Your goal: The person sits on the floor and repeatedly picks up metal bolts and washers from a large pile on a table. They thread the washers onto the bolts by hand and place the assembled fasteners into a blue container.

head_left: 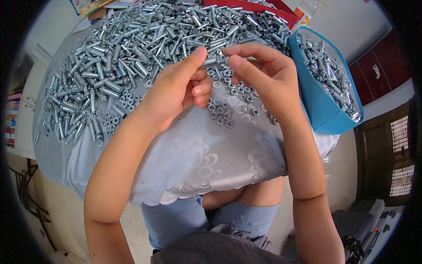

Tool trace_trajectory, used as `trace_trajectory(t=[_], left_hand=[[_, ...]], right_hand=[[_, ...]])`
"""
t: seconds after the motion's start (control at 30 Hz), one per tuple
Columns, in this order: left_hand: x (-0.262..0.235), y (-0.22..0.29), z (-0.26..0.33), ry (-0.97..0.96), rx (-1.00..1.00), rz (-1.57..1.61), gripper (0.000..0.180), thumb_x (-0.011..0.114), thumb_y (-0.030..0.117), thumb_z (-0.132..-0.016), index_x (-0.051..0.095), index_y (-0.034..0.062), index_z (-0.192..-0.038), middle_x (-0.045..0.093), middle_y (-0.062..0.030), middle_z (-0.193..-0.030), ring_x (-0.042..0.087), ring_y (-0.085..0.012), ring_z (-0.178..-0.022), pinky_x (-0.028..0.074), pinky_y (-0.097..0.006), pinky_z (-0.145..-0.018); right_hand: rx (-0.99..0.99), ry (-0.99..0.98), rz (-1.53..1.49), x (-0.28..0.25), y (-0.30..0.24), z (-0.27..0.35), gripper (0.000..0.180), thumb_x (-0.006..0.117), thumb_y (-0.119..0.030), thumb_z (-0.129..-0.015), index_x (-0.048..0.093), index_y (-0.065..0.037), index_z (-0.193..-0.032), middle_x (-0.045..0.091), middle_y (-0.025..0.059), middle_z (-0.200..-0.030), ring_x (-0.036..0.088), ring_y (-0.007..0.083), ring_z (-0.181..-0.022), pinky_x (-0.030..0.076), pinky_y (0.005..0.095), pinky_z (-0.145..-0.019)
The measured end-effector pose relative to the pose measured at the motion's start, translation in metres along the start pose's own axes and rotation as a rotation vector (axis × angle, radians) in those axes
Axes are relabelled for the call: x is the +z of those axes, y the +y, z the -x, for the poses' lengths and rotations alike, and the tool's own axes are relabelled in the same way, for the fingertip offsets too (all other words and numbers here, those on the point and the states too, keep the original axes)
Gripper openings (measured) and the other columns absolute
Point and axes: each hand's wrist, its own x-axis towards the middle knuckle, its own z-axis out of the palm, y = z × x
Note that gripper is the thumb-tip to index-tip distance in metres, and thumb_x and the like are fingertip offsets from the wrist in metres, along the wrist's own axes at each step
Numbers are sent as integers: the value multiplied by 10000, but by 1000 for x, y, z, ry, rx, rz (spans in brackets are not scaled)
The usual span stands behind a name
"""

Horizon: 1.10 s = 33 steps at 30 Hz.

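Above the tabletop, the left hand and right hand both pinch one small metal sleeve at its ends. It looks stiff, light, probably slippery; loose nuts lie just below.

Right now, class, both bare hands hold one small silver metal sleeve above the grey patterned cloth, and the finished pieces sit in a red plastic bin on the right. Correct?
Not quite. The head view shows the bin is blue, not red; the rest holds.
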Motion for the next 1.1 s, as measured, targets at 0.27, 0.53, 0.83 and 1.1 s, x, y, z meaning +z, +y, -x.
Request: trace_trajectory(t=[0.27,0.53,0.83,1.1], left_hand=[[-1,-1,1,9,18,-53,489,416,475,-880,293,155,-532,321,37,-500,342,-97,-490,310,-237,-503],[-3,-2,1,-2,24,-67,478,426,476,-876,311,139,-557,330,27,-507,348,-105,-495,316,-237,-507],[-4,-2,1,12,16,-96,474,425,469,-879,329,132,-561,351,19,-513,368,-105,-500,330,-238,-509],[-7,-1,1,-14,97,-301,492,397,471,-882,422,102,-556,437,2,-540,410,-85,-514,334,-217,-528]], right_hand=[[-132,37,172,1,9,-1,177,656,-68,-758,625,26,-905,635,61,-856,586,81,-733,475,201,-666],[-140,-12,13,-2,10,-3,255,658,19,-725,569,46,-963,614,96,-923,584,133,-859,478,252,-781],[-87,-19,55,-3,7,-3,199,649,8,-740,585,39,-926,619,78,-876,591,125,-812,479,238,-745],[82,-62,62,-3,6,-4,177,646,-78,-777,595,33,-905,611,60,-799,579,87,-747,464,201,-678]])
